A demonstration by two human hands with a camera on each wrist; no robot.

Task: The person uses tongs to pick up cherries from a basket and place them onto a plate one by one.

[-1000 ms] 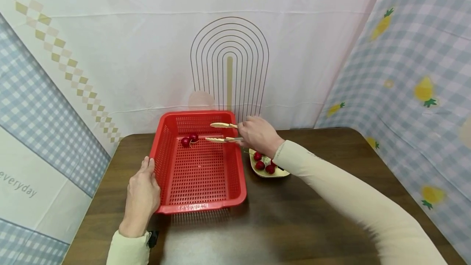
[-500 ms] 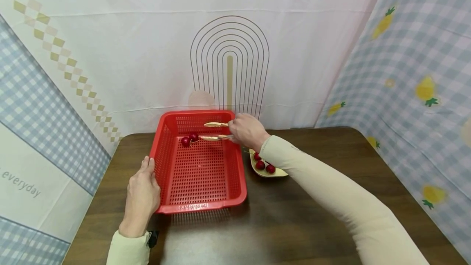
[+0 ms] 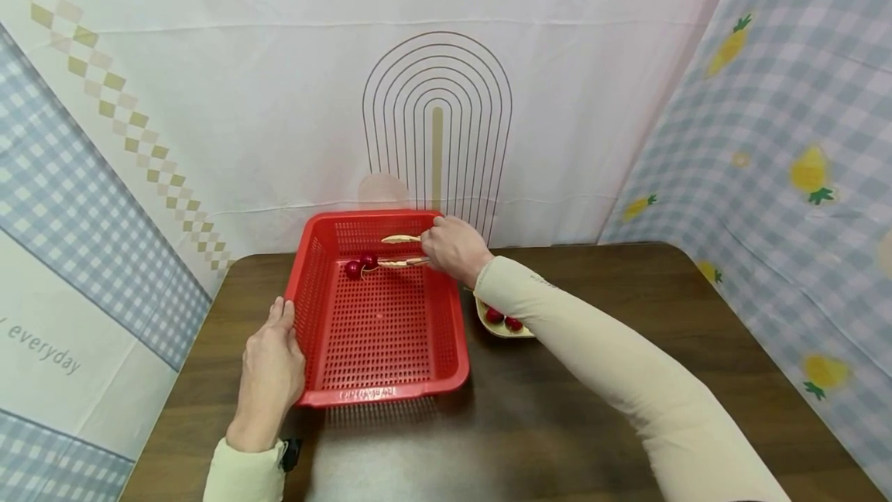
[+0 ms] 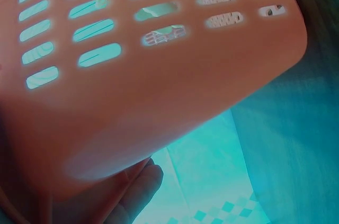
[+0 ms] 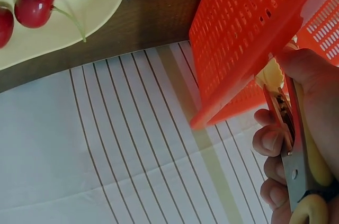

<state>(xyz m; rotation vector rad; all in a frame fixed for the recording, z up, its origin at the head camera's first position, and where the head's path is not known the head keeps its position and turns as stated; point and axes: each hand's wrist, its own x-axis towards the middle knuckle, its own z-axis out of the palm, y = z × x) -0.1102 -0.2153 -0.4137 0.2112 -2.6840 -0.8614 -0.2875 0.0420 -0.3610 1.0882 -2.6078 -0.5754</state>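
Observation:
My left hand (image 3: 268,366) grips the left rim of a red plastic basket (image 3: 379,347); in the left wrist view, fingertips (image 4: 145,184) show at that rim. Two dark red cherries (image 3: 353,269) with stems lie at the basket's far left. My right hand (image 3: 456,248) grips tongs (image 3: 402,238) over the basket's right rim. The two arms of the tongs stand apart, and the nearer tip overlaps the right-hand cherry in the head view. Nothing shows between the tips. In the right wrist view, the fingers wrap the metal and yellow handle of the tongs (image 5: 299,166).
A pale yellow plate (image 3: 503,334) with several cherries (image 5: 34,6) stands right of the basket, partly hidden under my right sleeve. All of it sits on a dark wooden table (image 3: 592,409). A patterned cloth wall (image 3: 293,99) rises behind the table's far edge.
My right hand has moved left with the tongs, bringing their tips from mid-basket up to the cherries. The sleeve now covers more of the plate. My left hand and the basket have stayed put.

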